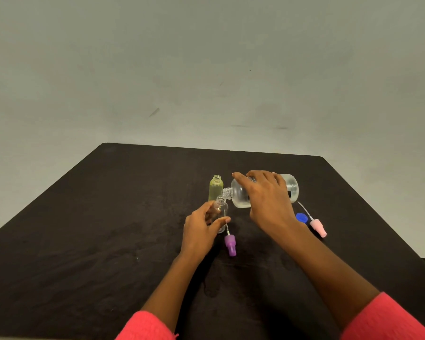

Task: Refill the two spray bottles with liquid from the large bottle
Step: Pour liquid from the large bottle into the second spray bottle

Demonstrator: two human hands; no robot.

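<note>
My right hand [268,200] grips the large clear bottle [241,195], tipped on its side with its open threaded neck pointing left. The neck sits just above the mouth of a small clear spray bottle [221,204], which my left hand [201,229] holds upright on the table. A second small bottle [216,187], yellowish and uncapped, stands upright just behind it. A purple spray top [230,245] with its tube lies in front of the clear bottle. At the right lie a pink spray top [318,227] and a blue cap [302,218].
Everything sits on a dark table [108,241] whose far edge meets a plain grey wall. Wet-looking patches show on the tabletop near my forearms. Red sleeves cover both arms at the bottom of the view.
</note>
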